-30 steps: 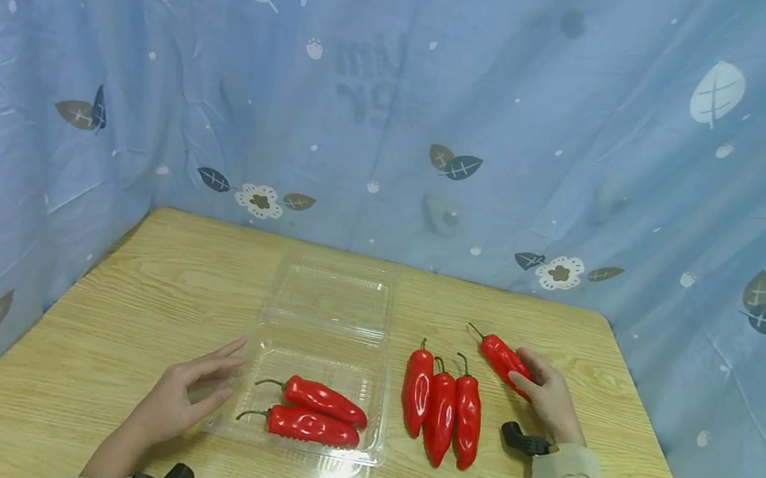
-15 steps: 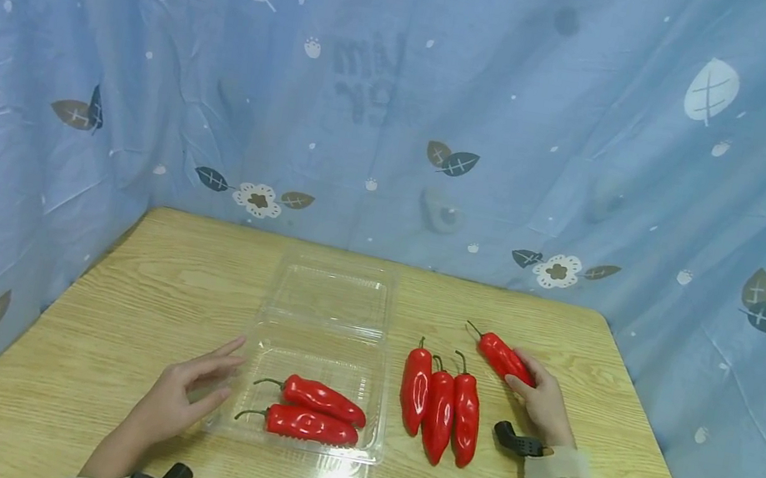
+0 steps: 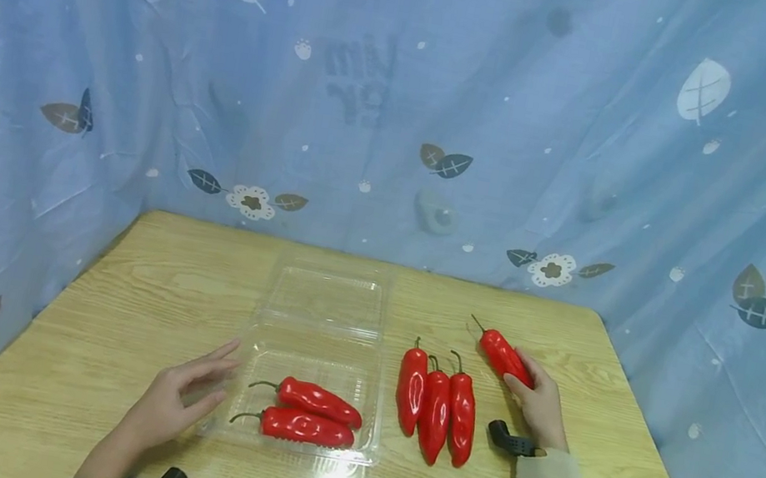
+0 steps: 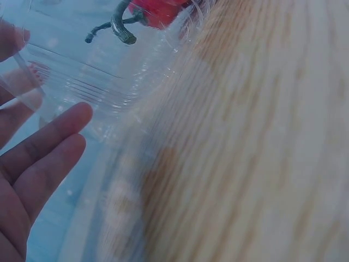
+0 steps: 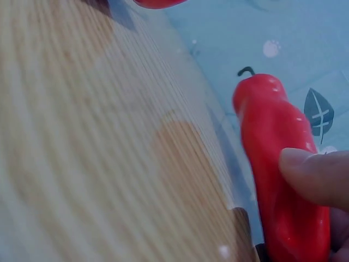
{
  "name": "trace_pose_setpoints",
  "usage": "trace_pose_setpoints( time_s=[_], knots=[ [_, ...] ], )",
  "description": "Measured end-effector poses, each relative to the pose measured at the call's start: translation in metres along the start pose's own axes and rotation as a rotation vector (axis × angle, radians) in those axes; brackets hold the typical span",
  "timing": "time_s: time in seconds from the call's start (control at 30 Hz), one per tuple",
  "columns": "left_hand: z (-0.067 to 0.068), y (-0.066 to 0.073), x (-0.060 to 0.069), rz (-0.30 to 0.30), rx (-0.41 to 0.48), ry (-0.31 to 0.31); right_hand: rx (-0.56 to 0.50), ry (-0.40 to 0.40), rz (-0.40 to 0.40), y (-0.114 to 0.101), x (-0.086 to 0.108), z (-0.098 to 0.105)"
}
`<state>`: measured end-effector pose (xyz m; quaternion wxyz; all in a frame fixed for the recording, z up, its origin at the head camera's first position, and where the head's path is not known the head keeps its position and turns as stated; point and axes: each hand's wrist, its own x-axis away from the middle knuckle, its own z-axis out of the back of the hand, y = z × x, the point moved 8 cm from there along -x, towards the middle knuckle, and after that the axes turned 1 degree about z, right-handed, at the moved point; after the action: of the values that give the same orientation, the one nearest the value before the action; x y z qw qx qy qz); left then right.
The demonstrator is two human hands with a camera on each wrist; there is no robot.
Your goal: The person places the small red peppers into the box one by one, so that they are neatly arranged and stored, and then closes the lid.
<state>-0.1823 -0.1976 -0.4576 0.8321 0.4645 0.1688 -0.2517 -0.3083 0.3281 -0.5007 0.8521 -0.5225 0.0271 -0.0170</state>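
My right hand (image 3: 542,403) grips a red chili pepper (image 3: 502,354) near its tip, at the right side of the table. In the right wrist view the thumb (image 5: 319,177) presses along the side of this pepper (image 5: 275,131). My left hand (image 3: 173,403) is beside the left wall of a clear plastic clamshell box (image 3: 304,344), fingers loosely spread and holding nothing. Inside the box lie two red peppers, an upper one (image 3: 321,402) and a lower one (image 3: 308,428), stems pointing left. Left wrist view: the fingers (image 4: 52,136) are close to the transparent wall; whether they touch it I cannot tell.
Between the box and my right hand, three more red peppers (image 3: 434,412) lie side by side, stems away from me. The box's lid (image 3: 327,297) lies folded back behind it. A blue patterned curtain (image 3: 375,102) surrounds the wooden table (image 3: 188,266) at the back and sides.
The right hand's grasp has closed around the pepper, which has risen slightly from where it lay. The left hand stays in place. The head view has shifted a little.
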Motion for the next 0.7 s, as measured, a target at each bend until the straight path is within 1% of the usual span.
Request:
trace_pose_setpoints(
  time_s=[0.2, 0.5, 0.6, 0.7],
  knots=[
    [0.0031, 0.001, -0.0015, -0.001, 0.002, 0.013, -0.03, 0.065, -0.011, -0.0021, -0.0004, 0.0048],
    [0.0013, 0.0005, -0.0018, 0.01, -0.001, 0.019, -0.032, 0.054, -0.042, -0.0031, 0.0032, 0.0065],
    [0.0005, 0.0005, -0.0005, 0.006, 0.005, 0.021, -0.038, 0.055, -0.041, -0.0058, 0.0051, 0.0069],
    [0.0007, -0.0006, 0.0004, 0.016, 0.016, 0.021, -0.049, 0.055, -0.036, -0.0094, 0.0069, 0.0074]
  ],
)
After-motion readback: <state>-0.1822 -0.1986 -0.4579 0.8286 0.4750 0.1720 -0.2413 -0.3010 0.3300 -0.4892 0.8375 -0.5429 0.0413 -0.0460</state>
